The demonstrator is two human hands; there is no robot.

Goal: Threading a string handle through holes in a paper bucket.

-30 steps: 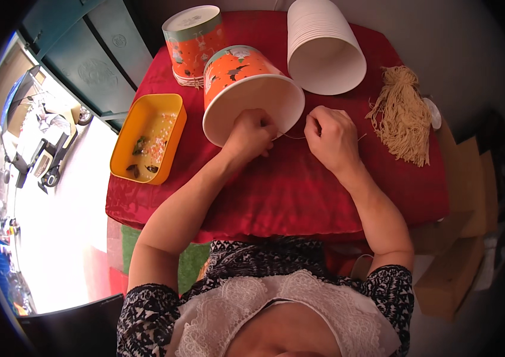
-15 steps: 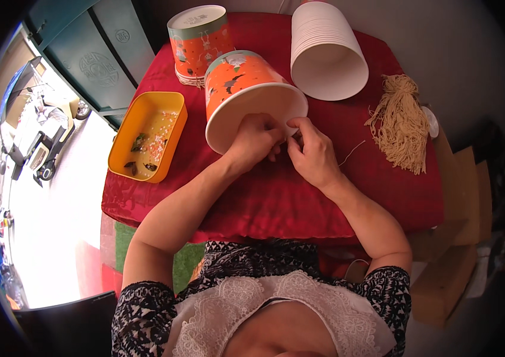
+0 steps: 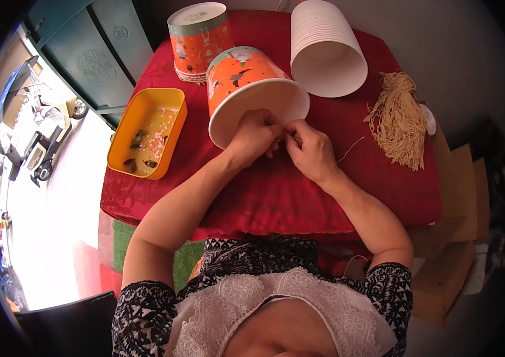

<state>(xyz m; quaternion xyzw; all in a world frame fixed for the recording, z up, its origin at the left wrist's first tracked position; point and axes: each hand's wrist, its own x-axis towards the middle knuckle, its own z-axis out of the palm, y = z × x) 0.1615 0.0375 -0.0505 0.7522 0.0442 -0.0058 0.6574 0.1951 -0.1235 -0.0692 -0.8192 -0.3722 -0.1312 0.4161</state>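
An orange paper bucket (image 3: 239, 76) with a green base band and white rim lies tilted on its side, its mouth toward me. At the mouth's lower right, my left hand (image 3: 255, 134) is closed with its fingertips bunched; what they pinch is hidden. Close beside it my right hand (image 3: 312, 149) is closed in a pinch at the rim. A thin beige cord (image 3: 351, 149) comes out from under the right hand, its loose end on the red cloth. The two hands' fingertips nearly meet, and they cover the bucket's lower rim there.
A second orange bucket (image 3: 202, 44) stands upside down behind, and a nested stack of white buckets (image 3: 331, 62) lies back right. A beige cord bundle (image 3: 400, 122) rests at the right. A yellow tray (image 3: 179, 119) with small bits sits left on the red-covered table (image 3: 264, 208). Cardboard boxes (image 3: 449, 268) stand right.
My right hand has shifted slightly left and down, nearer my left hand, with its fingers drawn in. The bucket has shifted slightly. The whole view has moved a little.
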